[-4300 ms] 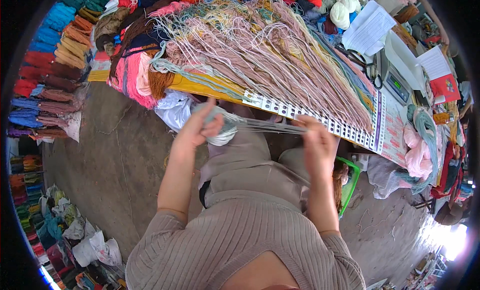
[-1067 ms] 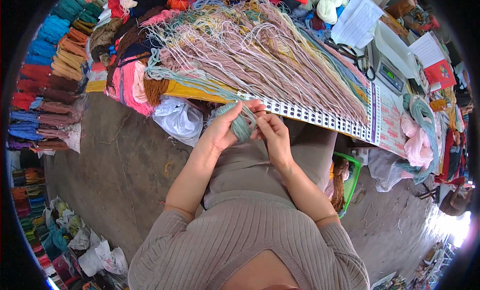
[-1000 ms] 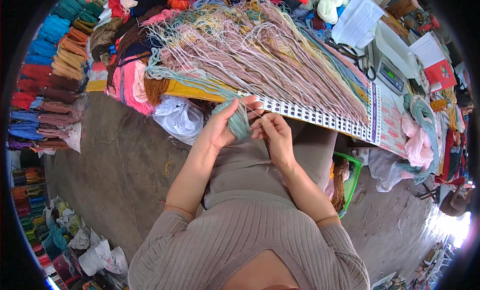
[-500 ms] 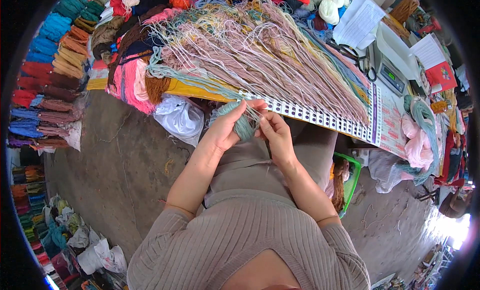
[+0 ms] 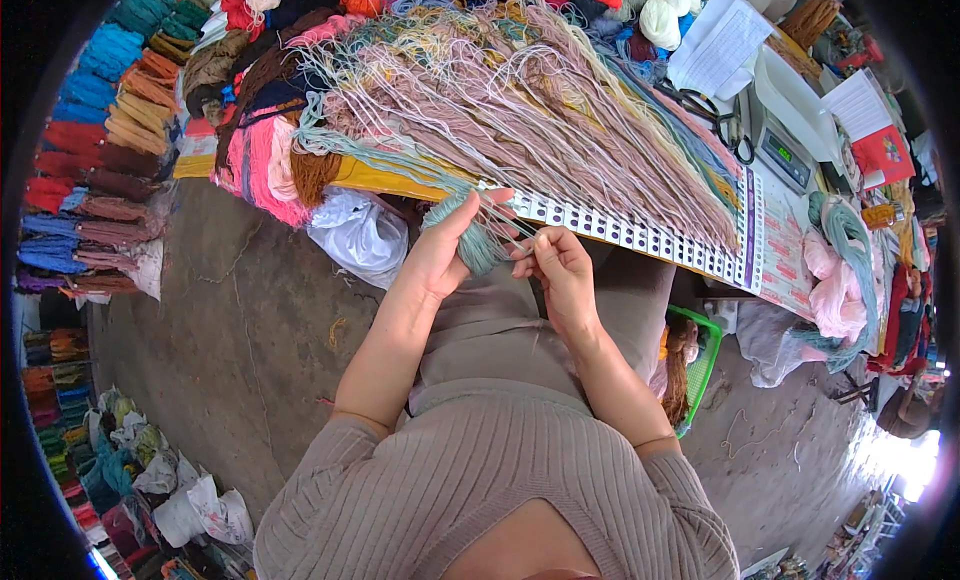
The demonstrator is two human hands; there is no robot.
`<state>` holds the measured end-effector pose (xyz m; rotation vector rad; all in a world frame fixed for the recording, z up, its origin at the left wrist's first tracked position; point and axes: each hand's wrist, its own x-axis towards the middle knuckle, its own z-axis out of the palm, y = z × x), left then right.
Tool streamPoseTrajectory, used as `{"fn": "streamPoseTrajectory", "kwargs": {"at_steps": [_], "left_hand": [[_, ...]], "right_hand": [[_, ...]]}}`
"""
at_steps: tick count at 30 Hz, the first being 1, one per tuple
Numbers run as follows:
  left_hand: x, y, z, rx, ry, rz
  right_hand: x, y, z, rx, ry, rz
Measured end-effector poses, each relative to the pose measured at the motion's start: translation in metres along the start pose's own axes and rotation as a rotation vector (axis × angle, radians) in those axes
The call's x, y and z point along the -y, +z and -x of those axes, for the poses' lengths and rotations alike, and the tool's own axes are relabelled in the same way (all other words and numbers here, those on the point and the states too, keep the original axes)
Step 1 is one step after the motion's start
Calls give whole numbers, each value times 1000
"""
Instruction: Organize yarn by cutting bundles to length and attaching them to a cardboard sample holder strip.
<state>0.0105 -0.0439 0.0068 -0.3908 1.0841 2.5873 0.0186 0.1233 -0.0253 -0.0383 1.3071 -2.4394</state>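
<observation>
A bundle of pale blue-green yarn (image 5: 482,248) is wrapped around my left hand (image 5: 445,242), whose fingers are partly hidden behind the strands. My right hand (image 5: 556,263) is closed in a pinch on strands of the same yarn, just to the right of the bundle. Thin strands stretch between the two hands. Beyond them, many long pink, white and yellow yarn lengths (image 5: 540,130) lie fanned over the table, with ends gathered along a white strip with dark holes (image 5: 600,225). A blue-green hank (image 5: 385,152) trails along the table's near left edge.
To the right are scissors (image 5: 738,145), a digital scale (image 5: 785,160), paper sheets (image 5: 718,42) and pink yarn skeins (image 5: 835,285). A green basket (image 5: 706,370) stands by my right leg. Coloured yarn hanks (image 5: 95,170) fill the left side; a white plastic bag (image 5: 360,242) hangs below the table.
My right hand has shifted slightly right and down, away from the left, drawing the strands longer. My left hand has moved a little to the left, and the yarn bundle shows more openly.
</observation>
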Motion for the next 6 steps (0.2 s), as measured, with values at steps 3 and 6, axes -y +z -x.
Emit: {"fn": "streamPoseTrajectory", "kwargs": {"at_steps": [3,6], "left_hand": [[1,-5,0,7,18,-13],[3,-10,-2,-23,32,-42]], "right_hand": [[0,-1,0,11,5,10],[-1,0,0,24,-9,30]]}}
